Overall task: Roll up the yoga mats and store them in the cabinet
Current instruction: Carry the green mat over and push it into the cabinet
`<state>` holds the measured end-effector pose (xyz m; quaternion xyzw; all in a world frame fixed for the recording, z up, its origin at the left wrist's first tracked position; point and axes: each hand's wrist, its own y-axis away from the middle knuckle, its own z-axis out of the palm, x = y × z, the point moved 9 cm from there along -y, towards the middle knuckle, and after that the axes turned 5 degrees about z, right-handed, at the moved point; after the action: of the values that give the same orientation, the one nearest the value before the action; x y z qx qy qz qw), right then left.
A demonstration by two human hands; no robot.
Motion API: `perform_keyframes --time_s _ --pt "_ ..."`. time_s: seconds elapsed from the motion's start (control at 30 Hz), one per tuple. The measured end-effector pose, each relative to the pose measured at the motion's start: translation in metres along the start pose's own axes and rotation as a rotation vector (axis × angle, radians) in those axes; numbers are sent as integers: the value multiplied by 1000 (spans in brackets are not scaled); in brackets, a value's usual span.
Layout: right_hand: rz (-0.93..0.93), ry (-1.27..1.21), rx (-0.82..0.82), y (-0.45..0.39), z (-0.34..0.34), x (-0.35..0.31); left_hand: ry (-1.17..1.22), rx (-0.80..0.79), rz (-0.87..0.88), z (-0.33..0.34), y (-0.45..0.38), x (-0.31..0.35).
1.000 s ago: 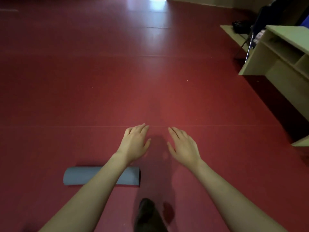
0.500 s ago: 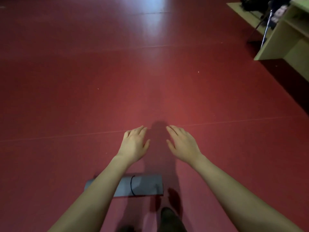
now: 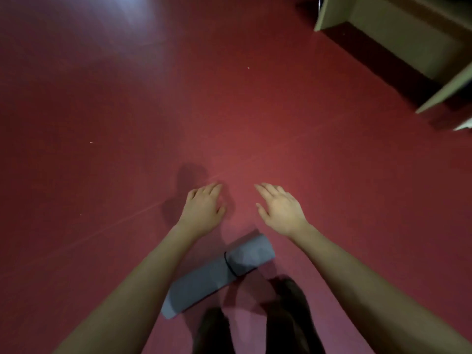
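Yoga mat (image 3: 219, 273) is rolled up w/ a black band (image 3: 229, 265), lying on the red floor (image 3: 127, 123) at 6 o'clock by my feet. Left hand (image 3: 204, 210) & right hand (image 3: 279, 209) are spread flat above it, holding nothing, prob to grab it. Cabinet (image 3: 398, 34) waits at 1 o'clock.

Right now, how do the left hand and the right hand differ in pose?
The left hand has its fingers close together; the right hand spreads its fingers. The left forearm crosses over the rolled grey mat; the right forearm stays beside it. Both are open, palms down, holding nothing.
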<state>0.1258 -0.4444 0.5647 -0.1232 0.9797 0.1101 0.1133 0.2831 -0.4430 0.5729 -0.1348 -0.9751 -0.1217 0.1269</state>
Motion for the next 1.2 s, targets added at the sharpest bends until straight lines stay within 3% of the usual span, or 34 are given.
perform_keyframes --time_s 0.33,0.53,0.73,0.97,1.2 --pt "99 -6 -154 28 125 -27 98 -160 50 111 42 -66" --pt "134 -14 -276 6 264 0 99 -257 36 249 31 -112" --pt "184 -54 -375 -10 448 47 119 -336 18 428 18 -148" --pt "64 31 -447 -22 606 82 125 -384 -9 589 17 -187" --pt "-80 261 -422 -54 669 86 55 -513 -109 680 -2 -209"
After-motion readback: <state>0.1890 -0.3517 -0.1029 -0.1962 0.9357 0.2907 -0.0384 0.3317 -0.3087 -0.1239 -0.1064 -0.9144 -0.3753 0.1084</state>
